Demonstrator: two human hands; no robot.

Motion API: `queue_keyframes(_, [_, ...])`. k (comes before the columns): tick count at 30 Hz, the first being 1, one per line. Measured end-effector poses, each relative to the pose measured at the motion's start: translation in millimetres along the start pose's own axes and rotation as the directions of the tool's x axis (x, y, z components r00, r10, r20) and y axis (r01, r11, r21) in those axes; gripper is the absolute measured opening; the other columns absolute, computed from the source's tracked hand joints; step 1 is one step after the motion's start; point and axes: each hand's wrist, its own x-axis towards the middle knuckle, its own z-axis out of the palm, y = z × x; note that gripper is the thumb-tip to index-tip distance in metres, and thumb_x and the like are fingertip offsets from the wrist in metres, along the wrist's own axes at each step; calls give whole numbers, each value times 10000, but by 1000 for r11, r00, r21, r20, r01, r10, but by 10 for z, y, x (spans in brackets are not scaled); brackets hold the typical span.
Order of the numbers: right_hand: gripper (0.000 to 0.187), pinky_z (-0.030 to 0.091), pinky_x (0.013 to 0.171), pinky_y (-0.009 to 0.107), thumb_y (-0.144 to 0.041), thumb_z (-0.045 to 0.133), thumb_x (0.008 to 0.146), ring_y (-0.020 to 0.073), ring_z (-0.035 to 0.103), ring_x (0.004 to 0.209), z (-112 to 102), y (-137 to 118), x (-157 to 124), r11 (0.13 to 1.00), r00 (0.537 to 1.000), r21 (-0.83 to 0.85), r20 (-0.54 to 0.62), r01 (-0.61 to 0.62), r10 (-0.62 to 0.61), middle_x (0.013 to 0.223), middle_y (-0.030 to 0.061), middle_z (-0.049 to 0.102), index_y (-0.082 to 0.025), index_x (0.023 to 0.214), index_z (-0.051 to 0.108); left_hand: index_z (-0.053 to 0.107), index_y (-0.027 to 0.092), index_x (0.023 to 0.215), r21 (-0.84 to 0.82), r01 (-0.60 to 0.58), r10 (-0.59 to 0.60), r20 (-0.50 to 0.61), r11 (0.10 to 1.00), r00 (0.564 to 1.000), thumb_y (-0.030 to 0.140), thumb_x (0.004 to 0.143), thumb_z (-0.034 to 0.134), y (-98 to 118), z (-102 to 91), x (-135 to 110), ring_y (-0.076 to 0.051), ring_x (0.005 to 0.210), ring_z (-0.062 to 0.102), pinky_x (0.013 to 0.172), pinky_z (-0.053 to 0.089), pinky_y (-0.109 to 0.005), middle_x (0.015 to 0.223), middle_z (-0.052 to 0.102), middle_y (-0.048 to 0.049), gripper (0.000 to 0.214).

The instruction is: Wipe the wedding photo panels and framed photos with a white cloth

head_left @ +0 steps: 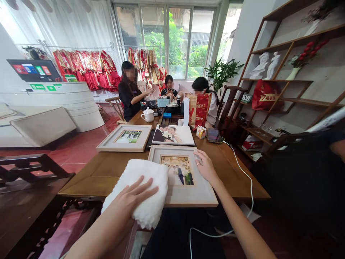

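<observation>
A folded white towel (145,180) lies against the left part of a framed wedding photo and hangs past its front left corner. My left hand (137,198) holds it, fingers stretched over its upper face and thumb hidden. Pale wood edges the picture frame (206,194), which rests at the table's near edge. On its right side, my right hand (206,166) grips the border with bent fingers. Behind it sit a second framed photo (107,144) on the left and an unframed photo panel (174,135) showing a couple.
The brown wooden table (86,176) also bears a white lidded mug (148,115), a red-and-brown paper bag (199,109) and a phone (215,135) on a white cable (249,176). Several people sit at the far end. Shelves (283,81) stand at right.
</observation>
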Motion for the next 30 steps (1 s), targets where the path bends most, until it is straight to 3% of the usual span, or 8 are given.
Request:
queue_keyframes(3, [339, 395, 1018, 426, -191, 509, 747, 249, 531, 1133, 6, 19, 3, 999, 999, -38, -40, -18, 17, 1228, 113, 546, -195, 1063, 630, 399, 380, 1362, -28, 130, -133, -174, 991, 976, -2, 581, 374, -126, 38, -78, -211, 1343, 321, 1090, 341, -388, 1445, 351, 106, 870])
queue_keyframes(6, [349, 416, 988, 442, -256, 544, 737, 270, 534, 1117, -1, 18, 19, 998, 998, -43, -47, -44, 41, 1201, 136, 554, -174, 1070, 611, 461, 320, 1337, 61, 298, -269, -288, 952, 919, -23, 572, 371, -344, 149, 17, -246, 1353, 296, 1090, 331, -440, 1429, 398, 60, 843])
queue_keyframes(10, [411, 520, 772, 373, -338, 534, 752, 233, 599, 926, -80, -47, -7, 996, 996, 12, -10, -89, 90, 1110, 125, 584, -170, 1125, 566, 418, 281, 1368, 112, 353, -332, -171, 929, 928, -37, 603, 408, -643, 261, 94, -278, 1376, 213, 1089, 285, -505, 1459, 357, -1, 828])
queue_keyframes(13, [487, 512, 705, 362, -411, 563, 731, 198, 596, 727, -189, -111, -113, 981, 984, -80, -24, -177, 175, 974, 91, 621, -175, 1158, 548, 317, 270, 1420, -45, 234, -237, -64, 971, 969, 221, 769, 540, -732, 195, 46, -319, 1381, 182, 1080, 260, -539, 1487, 300, -51, 690])
queue_keyframes(16, [514, 496, 614, 332, -444, 581, 712, 173, 572, 577, -294, -147, -260, 958, 959, -131, 92, -257, 269, 828, 40, 646, -208, 1168, 545, 435, 212, 1346, -226, 175, -213, -158, 958, 964, 478, 858, 462, -634, 109, 86, -283, 1296, 400, 1045, 357, -436, 1393, 464, -99, 557])
queue_keyframes(19, [458, 483, 583, 321, -449, 563, 718, 181, 588, 549, -358, -150, -387, 944, 933, -114, 152, -310, 325, 741, 25, 654, -218, 1113, 574, 568, 143, 1164, -266, 244, -308, -235, 933, 922, 445, 906, 365, -440, 143, 286, -234, 1039, 591, 906, 458, -355, 1129, 628, -119, 446])
queue_keyframes(24, [464, 494, 590, 306, -464, 526, 752, 194, 642, 603, -380, -188, -504, 926, 900, 14, 239, -377, 363, 771, 25, 665, -220, 1146, 559, 641, 144, 879, -7, 377, -373, -177, 926, 911, 475, 844, 457, -254, 281, 675, -300, 947, 569, 789, 440, -395, 958, 621, -125, 381])
queue_keyframes(30, [577, 500, 597, 300, -513, 516, 750, 205, 659, 654, -391, -316, -576, 883, 879, 139, 244, -449, 409, 874, 52, 684, -176, 1219, 522, 657, 111, 850, 92, 431, -408, -199, 898, 891, 310, 887, 381, -247, 368, 891, -301, 963, 542, 799, 400, -397, 948, 619, -141, 342])
